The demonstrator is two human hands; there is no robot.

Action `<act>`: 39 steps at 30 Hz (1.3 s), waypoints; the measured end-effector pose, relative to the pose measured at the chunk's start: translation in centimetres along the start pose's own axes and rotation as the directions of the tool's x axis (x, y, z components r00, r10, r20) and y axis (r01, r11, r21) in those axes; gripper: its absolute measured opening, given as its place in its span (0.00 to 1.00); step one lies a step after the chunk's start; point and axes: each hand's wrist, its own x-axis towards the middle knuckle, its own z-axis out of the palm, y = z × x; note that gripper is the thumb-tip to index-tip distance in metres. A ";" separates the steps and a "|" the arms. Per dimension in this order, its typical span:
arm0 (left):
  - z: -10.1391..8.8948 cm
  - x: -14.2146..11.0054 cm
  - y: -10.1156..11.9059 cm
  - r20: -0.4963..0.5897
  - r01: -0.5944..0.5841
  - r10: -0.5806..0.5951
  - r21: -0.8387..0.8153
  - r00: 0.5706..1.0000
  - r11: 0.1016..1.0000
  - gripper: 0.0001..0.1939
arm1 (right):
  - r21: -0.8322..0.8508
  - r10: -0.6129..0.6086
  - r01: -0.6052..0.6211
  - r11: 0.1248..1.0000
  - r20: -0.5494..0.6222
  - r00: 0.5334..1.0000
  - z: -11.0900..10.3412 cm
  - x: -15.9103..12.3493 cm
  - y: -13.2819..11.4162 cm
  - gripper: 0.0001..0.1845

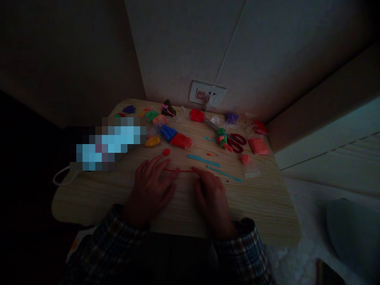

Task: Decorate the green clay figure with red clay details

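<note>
A thin red clay strand (186, 171) lies across the wooden table, running between my two hands. My left hand (151, 184) rests palm down with its fingers spread over the strand's left end. My right hand (212, 194) touches the right end with an outstretched index finger; its other fingers are partly hidden. Just beyond my left fingertips sits a small red clay ball (166, 152). A blue plastic clay knife (203, 160) and a thin blue modelling tool (224, 173) lie beyond my right hand.
Farther back are red-handled scissors (237, 142), a green clay figure (222, 137) and bagged clay, including a red pack (181, 140). A blurred bright device (109, 144) stands at the left, with a white cable (61, 176). The wall has a socket (207, 94).
</note>
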 end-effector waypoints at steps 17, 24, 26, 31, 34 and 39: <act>0.1 0.2 0.1 -0.036 -0.012 0.013 0.007 0.999 1.000 0.15 | -0.006 -0.004 0.004 1.000 -0.010 1.000 0.0 0.0 0.0 0.19; 0.1 0.2 0.1 -0.025 -0.034 0.034 -0.006 0.999 0.999 0.16 | -0.012 0.000 0.000 1.000 -0.004 1.000 0.0 0.0 0.0 0.20; 0.2 0.3 0.2 -0.019 -0.037 0.037 -0.012 0.999 0.999 0.16 | -0.010 -0.003 0.003 1.000 -0.002 1.000 0.0 0.0 0.0 0.20; 0.1 0.2 0.2 -0.015 -0.041 0.041 -0.001 0.999 0.999 0.16 | -0.005 -0.010 0.010 1.000 -0.009 1.000 0.0 0.0 -0.1 0.20; 0.1 0.2 0.2 -0.035 -0.057 0.057 0.005 0.998 0.998 0.15 | -0.001 -0.015 0.015 1.000 -0.009 1.000 0.0 0.0 -0.1 0.20; 0.2 0.3 0.3 0.005 -0.017 0.017 -0.001 1.000 1.000 0.16 | 0.002 -0.010 0.010 1.000 -0.012 1.000 0.1 0.0 0.0 0.20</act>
